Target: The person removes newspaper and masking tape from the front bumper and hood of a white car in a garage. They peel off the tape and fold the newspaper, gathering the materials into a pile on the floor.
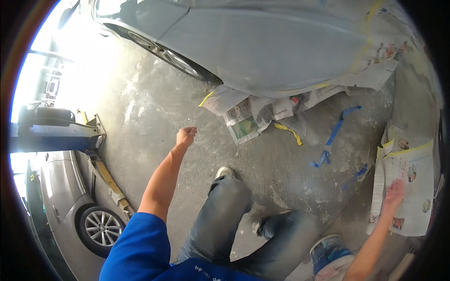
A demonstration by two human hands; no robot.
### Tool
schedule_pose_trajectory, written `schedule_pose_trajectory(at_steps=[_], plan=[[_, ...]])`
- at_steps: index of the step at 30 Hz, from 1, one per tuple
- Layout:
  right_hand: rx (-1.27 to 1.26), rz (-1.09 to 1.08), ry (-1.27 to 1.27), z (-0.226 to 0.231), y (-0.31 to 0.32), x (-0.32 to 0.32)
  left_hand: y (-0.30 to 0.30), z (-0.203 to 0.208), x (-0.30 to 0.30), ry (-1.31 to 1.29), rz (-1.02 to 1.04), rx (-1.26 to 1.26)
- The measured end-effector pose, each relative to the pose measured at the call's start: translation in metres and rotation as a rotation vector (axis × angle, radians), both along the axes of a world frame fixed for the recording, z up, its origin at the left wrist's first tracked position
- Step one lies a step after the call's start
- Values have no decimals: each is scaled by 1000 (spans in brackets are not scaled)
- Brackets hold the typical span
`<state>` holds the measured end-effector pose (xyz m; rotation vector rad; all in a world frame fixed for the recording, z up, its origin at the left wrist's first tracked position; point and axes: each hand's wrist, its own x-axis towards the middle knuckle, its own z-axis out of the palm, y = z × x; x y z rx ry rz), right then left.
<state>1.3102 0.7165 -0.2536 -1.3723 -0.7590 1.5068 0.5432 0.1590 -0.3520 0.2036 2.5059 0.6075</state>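
My left hand (186,136) is held out over the concrete floor, its fingers curled in, with nothing showing in them. It is apart from everything around it. Nearest on its right are newspaper sheets (243,122) edged with yellow tape, hanging from the lower edge of a grey car body (276,44). At the far right, my right hand (394,191) is up in front of more newspaper sheets (412,171), its fingers stretched out and somewhat blurred. I cannot tell whether it touches the paper.
Crumpled blue tape (333,133) and a yellow tape strip (289,133) lie on the floor. A stained bucket (326,253) stands beside my right forearm. Another car (70,196) sits at left, next to a blue lift post (54,137) with a yellow arm (108,180).
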Motion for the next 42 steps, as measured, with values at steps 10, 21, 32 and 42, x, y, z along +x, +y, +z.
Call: schedule_pose_trajectory(at_steps=[10,21,32,42], plan=[[-137,187,25,-127,-98,-159,55,-108,-86,-343,510,873],[-190,207,-35,-114,-153,-169,106,-109,-86,-499,99,890],[-226,258,-52,-107,-183,-193,83,-148,-93,-998,77,1149],[-238,333,-80,-114,-190,-211,130,-131,-59,-563,-263,841]])
